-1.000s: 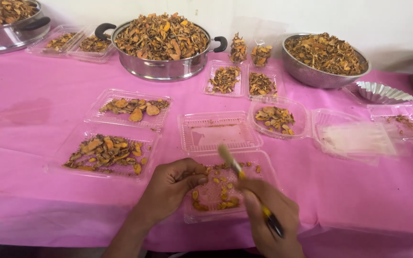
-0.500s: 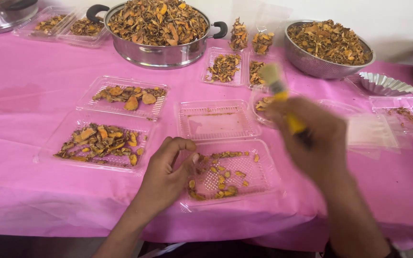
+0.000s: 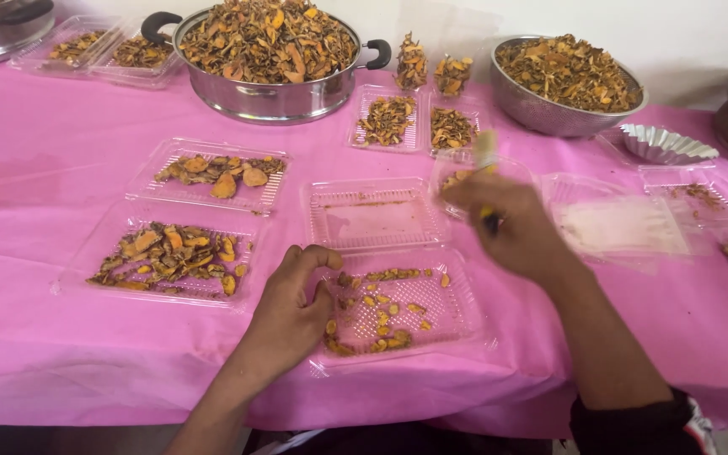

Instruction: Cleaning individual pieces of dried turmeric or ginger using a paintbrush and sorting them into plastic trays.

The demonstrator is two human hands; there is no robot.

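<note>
Clear hinged plastic tray [image 3: 406,307] of orange-brown dried pieces lies at the near edge of the pink-covered table [image 3: 35,160]. Left hand [image 3: 292,307] curls on its left rim, steadying it; right hand [image 3: 507,223] grips a yellow-handled tool [image 3: 486,181], raised beyond. Pieces are best spread evenly, rim pinned.

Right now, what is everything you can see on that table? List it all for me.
tablecloth: one, pink, covers the whole table.
handled pot: one, steel, heaped with brown-orange dried pieces, back centre.
steel bowl: one, full of the same pieces, back right.
fluted foil cup: one, silver, right of the bowl.
open clear tray: one, hinged, a few orange pieces in the near half, front centre.
filled clear trays: two at left; more small ones along the back.
left hand: on the open tray's left edge.
right hand: raised over the tray, grip on a blurred yellow-handled tool.
</note>
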